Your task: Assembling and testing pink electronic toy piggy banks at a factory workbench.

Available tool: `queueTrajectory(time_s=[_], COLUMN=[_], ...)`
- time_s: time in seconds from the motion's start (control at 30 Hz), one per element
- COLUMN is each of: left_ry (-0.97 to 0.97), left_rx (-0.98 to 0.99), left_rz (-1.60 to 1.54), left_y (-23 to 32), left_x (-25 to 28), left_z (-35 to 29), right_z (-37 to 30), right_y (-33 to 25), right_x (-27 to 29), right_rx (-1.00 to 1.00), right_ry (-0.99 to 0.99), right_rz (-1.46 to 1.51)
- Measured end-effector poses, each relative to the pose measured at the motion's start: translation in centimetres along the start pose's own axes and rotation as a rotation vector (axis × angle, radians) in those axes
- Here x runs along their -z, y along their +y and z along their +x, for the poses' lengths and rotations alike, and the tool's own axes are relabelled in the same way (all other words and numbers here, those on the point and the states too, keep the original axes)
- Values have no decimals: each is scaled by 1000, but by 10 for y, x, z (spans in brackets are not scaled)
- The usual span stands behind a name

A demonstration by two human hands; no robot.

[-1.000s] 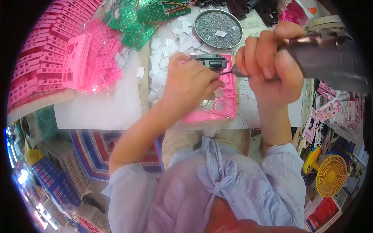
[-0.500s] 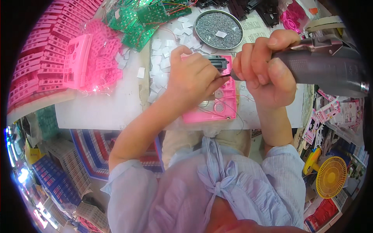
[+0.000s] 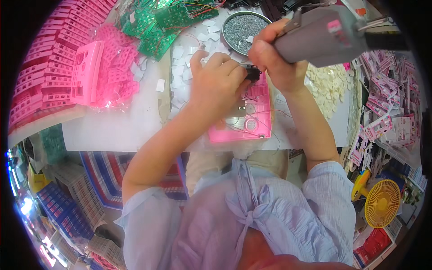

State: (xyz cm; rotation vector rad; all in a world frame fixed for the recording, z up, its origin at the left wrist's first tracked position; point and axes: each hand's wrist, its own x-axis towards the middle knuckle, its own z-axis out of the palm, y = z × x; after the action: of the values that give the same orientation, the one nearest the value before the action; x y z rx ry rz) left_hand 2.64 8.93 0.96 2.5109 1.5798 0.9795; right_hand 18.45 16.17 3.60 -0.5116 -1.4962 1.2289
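On the white worktop lies a pink plastic case with a black plastic part at its far edge and thin wires on its near half. My left hand is bent over the left side of the case, gripping it beside the black part; its thumb is mostly hidden. My right hand is wrapped around a grey electric screwdriver, raised over the far right of the case. The screwdriver's tip is hidden behind my right hand. Just beyond stands a round tin of small screws.
Green circuit boards with wires lie at the back left. Pink housings are stacked along the left. Small white paper pieces surround the case. Cream discs are heaped at the right. A yellow fan stands lower right.
My right hand and the screwdriver have moved up and away from the case, toward the screw tin. The screwdriver has swung around. My left fingers have left the driver's tip.
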Motion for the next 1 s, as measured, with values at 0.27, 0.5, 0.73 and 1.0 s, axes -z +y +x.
queueTrajectory(time_s=[0.27,0.5,0.73,1.0], left_ry=[-266,-52,-849,-688], left_rx=[-10,129,993,1578], left_rz=[-194,-99,-218,214], left_y=[-19,-7,-87,-169], left_x=[-2,124,247,200], left_z=[17,-14,-259,-655], right_z=[37,65,3,-16], right_y=[7,-86,-82,-43], right_x=[31,38,261,331], right_rx=[-134,-194,-668,-436], right_ry=[-433,214,33,220], right_rz=[317,-138,-1269,-1658])
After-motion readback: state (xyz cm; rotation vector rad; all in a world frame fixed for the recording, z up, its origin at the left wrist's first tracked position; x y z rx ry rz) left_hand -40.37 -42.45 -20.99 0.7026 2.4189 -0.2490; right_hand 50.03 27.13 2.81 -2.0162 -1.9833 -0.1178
